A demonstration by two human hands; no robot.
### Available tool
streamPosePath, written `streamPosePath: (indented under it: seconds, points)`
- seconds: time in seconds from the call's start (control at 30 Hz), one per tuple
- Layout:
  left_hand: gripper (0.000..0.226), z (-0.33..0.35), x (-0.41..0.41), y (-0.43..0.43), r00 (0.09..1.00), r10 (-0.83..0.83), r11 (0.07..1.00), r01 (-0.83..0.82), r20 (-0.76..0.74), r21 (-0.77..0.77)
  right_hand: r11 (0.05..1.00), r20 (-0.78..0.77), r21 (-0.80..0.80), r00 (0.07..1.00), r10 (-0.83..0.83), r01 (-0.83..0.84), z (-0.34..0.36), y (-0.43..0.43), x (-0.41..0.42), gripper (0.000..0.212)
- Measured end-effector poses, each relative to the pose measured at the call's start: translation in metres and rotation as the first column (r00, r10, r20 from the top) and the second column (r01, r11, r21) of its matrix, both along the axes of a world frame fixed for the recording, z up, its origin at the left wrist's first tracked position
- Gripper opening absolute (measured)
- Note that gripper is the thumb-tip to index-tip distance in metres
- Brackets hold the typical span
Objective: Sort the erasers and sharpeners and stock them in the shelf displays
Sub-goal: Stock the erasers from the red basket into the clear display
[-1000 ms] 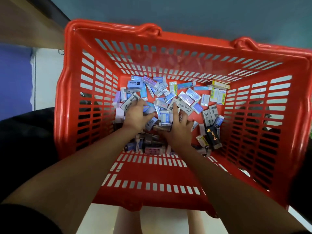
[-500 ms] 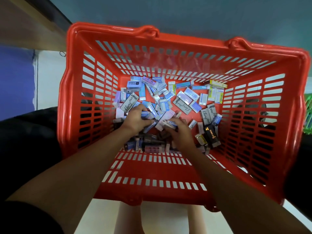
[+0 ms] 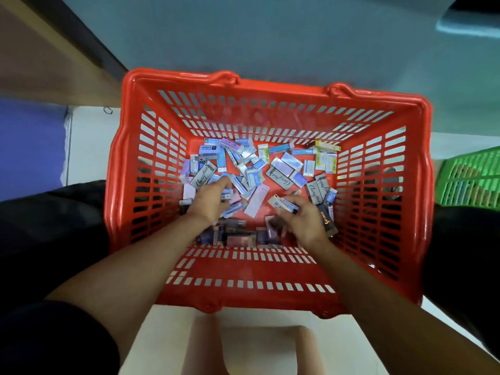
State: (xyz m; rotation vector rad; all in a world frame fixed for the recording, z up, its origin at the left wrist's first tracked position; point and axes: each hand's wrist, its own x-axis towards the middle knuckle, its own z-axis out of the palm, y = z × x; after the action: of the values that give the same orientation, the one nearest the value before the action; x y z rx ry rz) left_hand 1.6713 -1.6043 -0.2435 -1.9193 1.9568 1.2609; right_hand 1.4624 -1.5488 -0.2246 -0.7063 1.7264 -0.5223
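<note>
fingers (image 3: 290,216) of the right hand (image 3: 308,226) pinch a few blue-sleeved erasers (image 3: 284,204) just above the eraser pile (image 3: 270,169) on the red basket (image 3: 270,269) floor; left hand (image 3: 209,203) curls into the pile's left side, grip unclear.

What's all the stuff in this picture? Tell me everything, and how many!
red basket: one, red, middle, on a white surface
small packs: too many to count, mostly blue, white and lilac, loose on the basket floor
yellow-labelled packs: a few, yellow and white, far right corner of the basket
script-lettered packs: several, grey-black, spread through the pile
green basket: one, green, right edge, partly cut off
black loop: one, black, on the white surface left of the red basket
left hand: one, fingers down in the pile's left side; whether it holds anything cannot be told
right hand: one, holds blue-and-white packs over the pile's right side
</note>
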Motion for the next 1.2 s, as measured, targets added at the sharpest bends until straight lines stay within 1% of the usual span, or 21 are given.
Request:
streamPosePath:
  seconds: [0.07,0.13,0.2,0.27,0.33,0.4,0.47,0.53,0.63,0.73,0.77,0.83,0.9,1.03,1.1,1.2]
  points:
    - [0.023,0.008,0.003,-0.001,0.999,0.048,0.998,-0.047,-0.026,0.041,0.998,0.018,-0.026,0.999,-0.05,0.05,0.01,-0.003,0.0,0.025]
    - [0.023,0.021,0.002,-0.002,0.977,0.162,0.981,-0.144,-0.136,0.129,0.996,0.027,-0.057,0.997,-0.066,0.067,0.022,-0.006,-0.002,0.027]
    - [0.02,0.039,-0.004,-0.005,0.934,0.263,0.955,-0.215,-0.243,0.205,0.994,0.073,-0.089,0.995,-0.061,0.067,0.037,-0.01,-0.003,0.029]
    - [0.02,0.06,-0.009,-0.012,0.91,0.29,0.95,-0.237,-0.295,0.203,0.992,0.091,-0.127,0.996,0.023,-0.012,0.055,-0.015,-0.006,0.028]
    - [0.021,0.086,-0.012,-0.023,0.892,0.299,0.952,-0.252,-0.338,0.176,0.97,0.115,-0.207,0.981,0.157,-0.131,0.079,-0.022,-0.011,0.019]
    - [0.024,0.117,-0.013,-0.037,0.863,0.291,0.956,-0.244,-0.413,0.163,0.934,0.127,-0.263,0.951,0.282,-0.242,0.109,-0.03,-0.015,0.012]
    - [0.023,0.151,-0.014,-0.048,0.841,0.229,0.973,-0.194,-0.489,0.121,0.883,0.089,-0.306,0.913,0.398,-0.356,0.14,-0.038,-0.019,0.011]
    - [0.019,0.187,-0.016,-0.056,0.823,0.169,0.985,-0.158,-0.542,0.067,0.807,0.032,-0.369,0.861,0.507,-0.462,0.177,-0.045,-0.02,0.012]
    - [0.024,0.236,-0.022,-0.064,0.749,0.172,0.98,-0.197,-0.64,0.033,0.683,-0.055,-0.418,0.768,0.639,-0.599,0.229,-0.055,-0.019,0.012]
    - [0.024,0.28,-0.029,-0.065,0.669,0.168,0.977,-0.209,-0.724,0.034,0.609,-0.111,-0.438,0.713,0.693,-0.661,0.274,-0.063,-0.019,0.013]
    - [0.022,0.292,-0.031,-0.065,0.651,0.155,0.979,-0.199,-0.743,0.029,0.582,-0.143,-0.443,0.694,0.706,-0.682,0.286,-0.065,-0.018,0.014]
    - [0.017,0.312,-0.033,-0.065,0.644,0.12,0.981,-0.194,-0.755,-0.009,0.529,-0.22,-0.446,0.661,0.717,-0.722,0.306,-0.068,-0.018,0.018]
    - [0.013,0.324,-0.033,-0.066,0.637,0.119,0.977,-0.214,-0.761,-0.026,0.54,-0.238,-0.46,0.684,0.69,-0.705,0.319,-0.072,-0.018,0.017]
    - [0.008,0.333,-0.037,-0.07,0.6,0.186,0.945,-0.327,-0.778,-0.026,0.605,-0.198,-0.549,0.793,0.576,-0.577,0.333,-0.082,-0.019,0.009]
    - [0.005,0.337,-0.042,-0.072,0.567,0.214,0.932,-0.362,-0.795,-0.008,0.619,-0.181,-0.607,0.846,0.502,-0.498,0.338,-0.088,-0.021,0.017]
    - [0.013,0.342,-0.049,-0.074,0.525,0.23,0.927,-0.374,-0.819,0.021,0.655,-0.09,-0.683,0.928,0.362,-0.322,0.344,-0.092,-0.02,0.027]
